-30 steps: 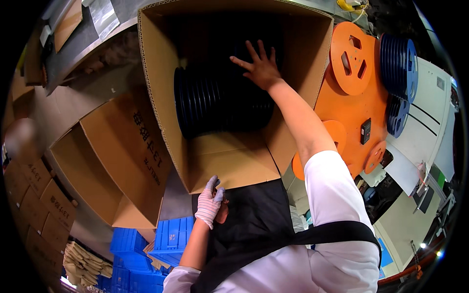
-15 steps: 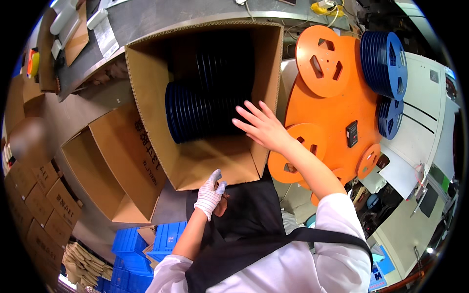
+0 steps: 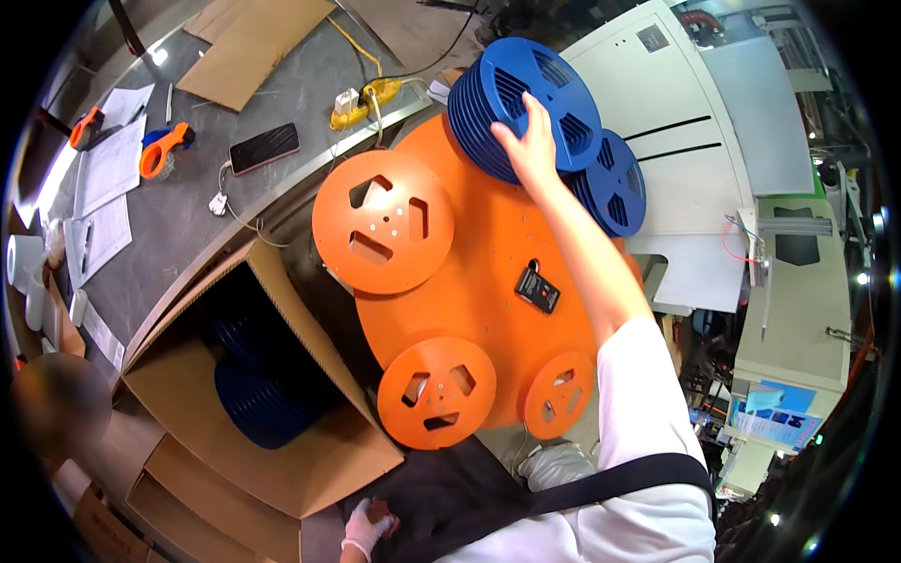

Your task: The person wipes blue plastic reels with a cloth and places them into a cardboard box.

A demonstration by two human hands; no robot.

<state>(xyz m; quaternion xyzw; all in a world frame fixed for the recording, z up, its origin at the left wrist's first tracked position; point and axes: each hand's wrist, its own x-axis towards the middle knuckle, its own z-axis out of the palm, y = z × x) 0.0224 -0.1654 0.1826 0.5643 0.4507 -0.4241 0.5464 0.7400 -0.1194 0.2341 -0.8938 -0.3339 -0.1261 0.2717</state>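
My bare right hand reaches out to a stack of blue plastic reels at the far right. Its fingers and thumb are spread over the face and rim of the top reel, apparently touching it. A second, smaller stack of blue reels stands just beside that one. Low in the picture, my gloved left hand is by my black apron, fingers curled near a small brownish shape that I cannot identify. To the left, an open cardboard box holds more blue reels.
An orange stand carries orange slotted discs and a small black device. On the grey table lie a phone, a tape dispenser, papers and a yellow power strip. A white cabinet stands behind the reels.
The view has turned right. My right hand has gone from the box opening to the blue reel stack on the right. My left hand stays low near the apron.
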